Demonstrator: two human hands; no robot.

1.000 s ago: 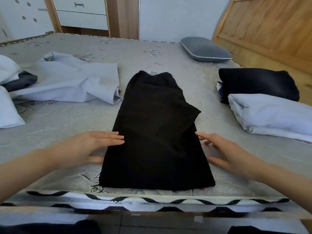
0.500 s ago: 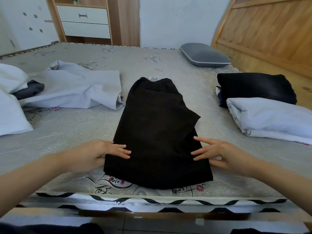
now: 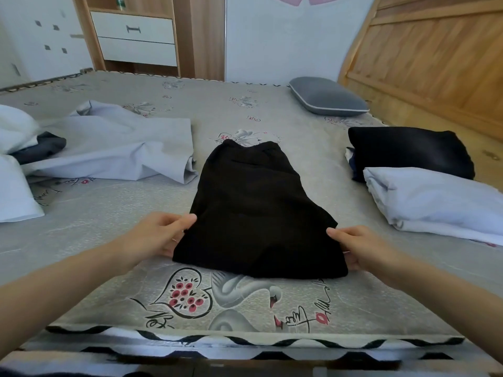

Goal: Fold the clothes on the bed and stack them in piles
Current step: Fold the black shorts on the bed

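A black garment, folded lengthwise, lies flat in the middle of the bed, waistband at the far end. My left hand pinches its near left edge, thumb on top and fingers tucked under the cloth. My right hand grips the near right edge the same way. At the right stand two folded items: a black one and a white one in front of it. A crumpled pale blue garment lies unfolded at the left.
More white cloth and a dark grey piece lie at the far left. A grey pillow rests at the back by the wooden headboard. A drawer cabinet stands beyond the bed.
Both hands went from resting flat beside the garment to taking hold of its near side edges. The garment's near end has shifted away from the bed's front edge.
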